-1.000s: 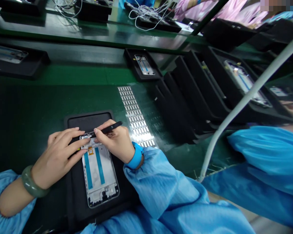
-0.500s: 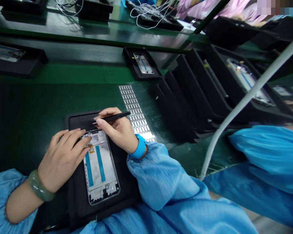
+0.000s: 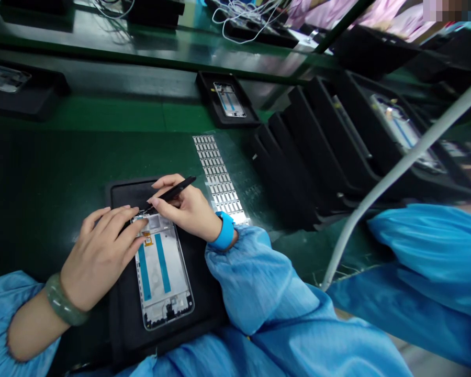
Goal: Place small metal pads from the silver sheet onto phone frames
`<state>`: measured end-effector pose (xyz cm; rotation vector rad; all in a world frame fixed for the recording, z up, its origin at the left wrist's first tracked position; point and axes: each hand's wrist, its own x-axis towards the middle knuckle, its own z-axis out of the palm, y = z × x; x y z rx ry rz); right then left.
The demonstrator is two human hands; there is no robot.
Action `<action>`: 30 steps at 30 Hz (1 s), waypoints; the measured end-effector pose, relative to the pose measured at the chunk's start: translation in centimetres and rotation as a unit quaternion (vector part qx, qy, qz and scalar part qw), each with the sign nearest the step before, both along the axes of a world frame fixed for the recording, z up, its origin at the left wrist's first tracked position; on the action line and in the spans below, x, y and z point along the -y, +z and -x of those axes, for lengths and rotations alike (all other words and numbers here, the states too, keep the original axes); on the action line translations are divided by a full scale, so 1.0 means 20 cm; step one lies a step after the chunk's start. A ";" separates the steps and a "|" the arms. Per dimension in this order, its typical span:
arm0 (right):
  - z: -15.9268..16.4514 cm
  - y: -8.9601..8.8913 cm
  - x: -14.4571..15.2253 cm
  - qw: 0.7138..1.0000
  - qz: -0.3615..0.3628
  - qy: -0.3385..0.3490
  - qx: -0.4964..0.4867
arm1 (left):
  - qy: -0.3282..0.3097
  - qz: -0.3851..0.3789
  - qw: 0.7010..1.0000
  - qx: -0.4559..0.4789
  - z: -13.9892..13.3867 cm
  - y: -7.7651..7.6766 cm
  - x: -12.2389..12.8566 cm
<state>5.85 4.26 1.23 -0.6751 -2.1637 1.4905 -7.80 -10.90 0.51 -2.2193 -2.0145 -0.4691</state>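
Note:
A silver phone frame (image 3: pixel 157 272) with two blue strips lies in a black tray (image 3: pixel 208 298) before me. My left hand (image 3: pixel 98 254) rests on the frame's upper left edge, fingers stretched out, with thumb and forefinger beside a small orange flex cable (image 3: pixel 148 240). My right hand (image 3: pixel 194 212) is closed around black tweezers (image 3: pixel 176 190) above the frame's top end. The tweezers point down and left at the top edge; what their tips touch is too small to tell.
A sheet of small silver pieces (image 3: pixel 219 175) lies beyond my right hand. Farther back sits a black tray (image 3: pixel 204 94) holding another phone frame. Tilted black trays (image 3: pixel 298 162) are stacked at right, behind a grey tube (image 3: pixel 371 191). A person's blue sleeve (image 3: pixel 427 235) is at far right.
The tweezers have tilted more steeply, and their tips have come down to the frame's top edge. My right fingers have shifted slightly left and down. My left hand stays in place.

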 end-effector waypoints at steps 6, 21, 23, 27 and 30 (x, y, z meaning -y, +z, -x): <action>0.00 0.00 0.00 1.000 -0.024 0.005 -0.005 | -0.006 -0.002 1.000 -0.016 0.00 0.00 0.00; -0.01 0.01 0.02 0.994 -0.103 0.012 -0.041 | -0.005 -0.002 1.000 -0.015 0.00 -0.01 0.00; -0.01 0.00 0.02 0.993 -0.112 0.016 -0.045 | -0.006 -0.003 1.000 -0.015 0.00 0.00 0.00; -0.01 -0.01 0.03 0.984 -0.155 0.028 -0.081 | -0.006 -0.010 1.000 -0.022 0.00 0.00 0.00; -0.01 -0.02 0.04 0.973 -0.195 0.052 -0.111 | -0.008 -0.017 0.999 -0.028 0.00 0.00 0.00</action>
